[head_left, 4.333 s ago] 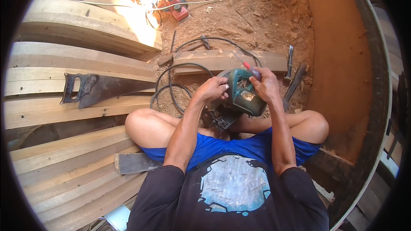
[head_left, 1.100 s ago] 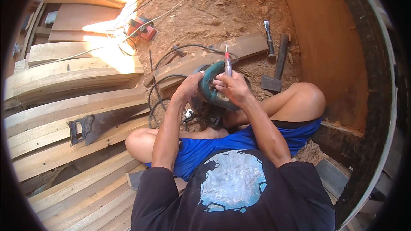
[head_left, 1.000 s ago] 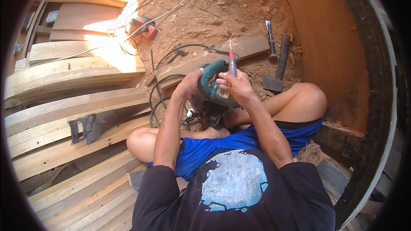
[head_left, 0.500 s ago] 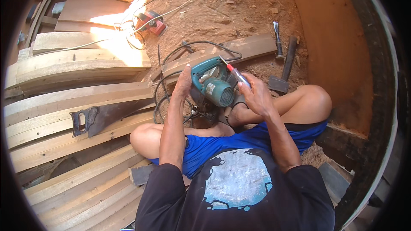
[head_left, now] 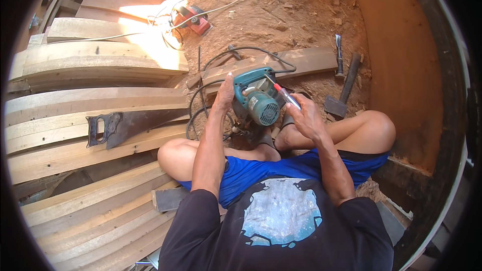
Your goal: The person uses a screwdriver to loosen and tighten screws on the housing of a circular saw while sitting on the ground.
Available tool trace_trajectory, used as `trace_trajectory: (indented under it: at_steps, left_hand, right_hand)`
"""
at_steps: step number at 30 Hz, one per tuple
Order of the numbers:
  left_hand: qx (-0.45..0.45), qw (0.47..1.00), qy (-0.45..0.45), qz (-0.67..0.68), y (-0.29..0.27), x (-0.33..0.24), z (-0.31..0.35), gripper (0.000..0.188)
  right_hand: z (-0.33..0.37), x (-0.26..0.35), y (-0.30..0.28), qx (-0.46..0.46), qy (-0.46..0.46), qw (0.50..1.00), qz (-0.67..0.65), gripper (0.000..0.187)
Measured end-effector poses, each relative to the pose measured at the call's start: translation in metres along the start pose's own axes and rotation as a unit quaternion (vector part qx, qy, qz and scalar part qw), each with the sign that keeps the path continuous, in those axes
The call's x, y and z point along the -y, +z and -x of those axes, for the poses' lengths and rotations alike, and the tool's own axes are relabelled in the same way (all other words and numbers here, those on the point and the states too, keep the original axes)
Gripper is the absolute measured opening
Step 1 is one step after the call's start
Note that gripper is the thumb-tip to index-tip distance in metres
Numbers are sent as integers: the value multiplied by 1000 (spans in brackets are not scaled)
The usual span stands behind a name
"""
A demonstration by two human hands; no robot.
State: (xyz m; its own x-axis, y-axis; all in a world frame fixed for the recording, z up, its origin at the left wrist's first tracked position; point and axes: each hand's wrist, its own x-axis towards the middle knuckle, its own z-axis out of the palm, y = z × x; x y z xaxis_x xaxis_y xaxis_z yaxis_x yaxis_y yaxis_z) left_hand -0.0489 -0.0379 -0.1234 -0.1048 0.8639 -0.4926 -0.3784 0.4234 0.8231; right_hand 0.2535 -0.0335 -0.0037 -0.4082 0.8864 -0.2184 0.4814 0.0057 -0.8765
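Note:
A teal circular saw [head_left: 263, 108] is propped between my folded legs, its round vented motor housing facing up toward me. My left hand [head_left: 226, 93] is closed on the saw's left side, the thumb pointing up beside the handle. In my right hand [head_left: 306, 115] is a screwdriver [head_left: 287, 95] with a clear handle and a red collar. Its shaft slants up and left, and the tip meets the right end of the saw's handle, where a screw is too small to make out. The saw's blade and underside are largely hidden.
A black power cord [head_left: 201, 88] loops left of the saw. Beyond lies a wooden beam [head_left: 311, 61], with a chisel [head_left: 339, 55] and a hammer [head_left: 346, 88] at right. A handsaw [head_left: 125, 123] rests on stacked planks [head_left: 55, 163]. A red power tool [head_left: 193, 20] sits farther off.
The screwdriver tip has come down from above the handle's right end onto it. My left hand keeps its hold on the circular saw. The whole view has shifted slightly.

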Motion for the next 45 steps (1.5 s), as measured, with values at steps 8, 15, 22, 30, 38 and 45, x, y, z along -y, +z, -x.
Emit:
trace_trajectory:
  at_steps: [8,15,22,30,38,45]
  left_hand:
    - [-77,981,106,-145,20,17,24,52]
    - [-142,966,157,-150,11,30,13,43]
    - [-110,983,144,40,-7,38,-3,32]
    - [-101,984,133,60,-3,31,3,31]
    - [-42,993,111,28,15,18,19,39]
    - [-28,991,111,-62,28,12,32,38]
  right_hand:
    - [-4,-6,8,-30,27,997,-73,32]
    - [-8,13,-3,-107,-5,963,-249,29]
    - [-5,-1,-10,-111,47,983,-138,29]
    - [-11,-7,-9,-123,37,990,-60,40]
    - [-28,-51,3,-180,111,969,128,58]
    - [-35,-49,14,-141,79,943,292,52]
